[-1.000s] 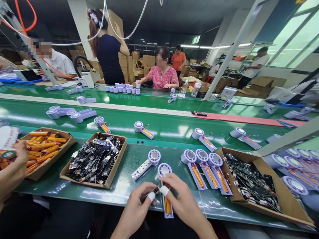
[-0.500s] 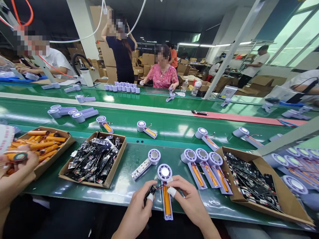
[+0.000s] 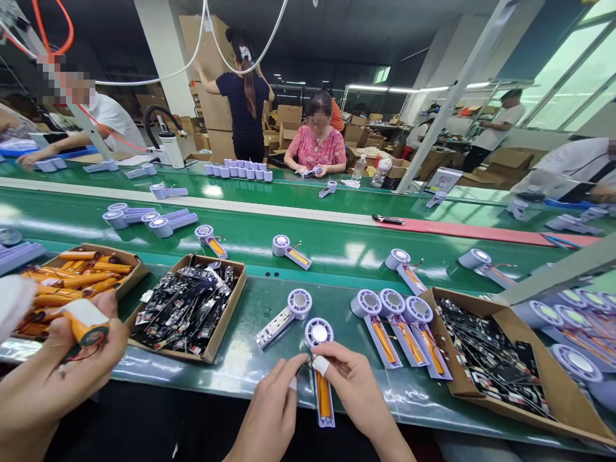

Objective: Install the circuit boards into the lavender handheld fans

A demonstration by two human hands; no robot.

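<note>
Both hands, the left hand [image 3: 272, 410] and right hand [image 3: 353, 385], pinch a small wired part [image 3: 308, 366], mostly hidden, above a purple fan [image 3: 318, 333] whose orange battery [image 3: 325, 394] lies near the green belt's [image 3: 240, 378] front edge, so a tug could snap the wire or drag the fan off, though bare belt remains on both sides.

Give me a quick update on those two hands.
Left hand and right hand pinch something small, hard to make out. Purple fan lies under them, orange battery in its handle. Box of black circuit boards to the left.
</note>
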